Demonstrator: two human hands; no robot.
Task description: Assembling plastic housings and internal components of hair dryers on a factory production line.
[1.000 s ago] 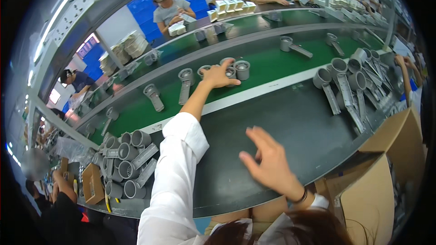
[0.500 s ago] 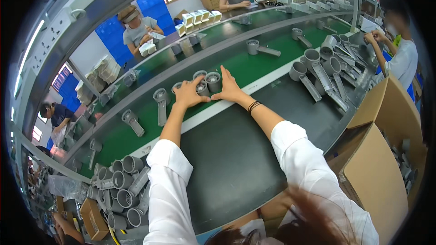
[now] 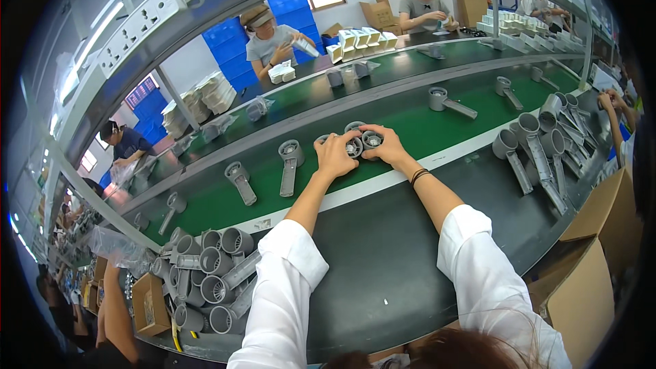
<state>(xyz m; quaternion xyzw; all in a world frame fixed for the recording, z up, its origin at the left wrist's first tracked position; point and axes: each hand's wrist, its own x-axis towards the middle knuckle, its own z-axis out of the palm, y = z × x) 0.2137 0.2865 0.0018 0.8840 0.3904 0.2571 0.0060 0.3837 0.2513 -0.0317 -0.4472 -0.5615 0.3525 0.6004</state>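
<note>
A tight cluster of grey cup-shaped plastic parts stands at the near edge of the green conveyor belt [image 3: 408,149], each open end showing an inner ring. My left hand [image 3: 334,156] spreads over the cluster's left side, its fingers curled down on the left and middle cups. My right hand [image 3: 391,148] wraps round the rightmost grey cup [image 3: 372,139]. Another grey cup [image 3: 354,126] shows behind, between the hands. Palms and fingers partly cover the cluster, so any handles are hidden. Left of my hands, a grey cup with a flat handle [image 3: 290,162] lies on the belt.
Grey handled parts are heaped at the left [image 3: 215,261] and right [image 3: 540,130] of the dark worktop [image 3: 379,260]. A cardboard box [image 3: 584,270] stands at the right. Co-workers sit across the belt; a metal frame with a socket strip [image 3: 140,33] runs overhead.
My right hand's fingers, spread upright beside the cluster before, now curl round the rightmost cup. My left hand stays on the cluster. The whole scene has shifted rightward in view.
</note>
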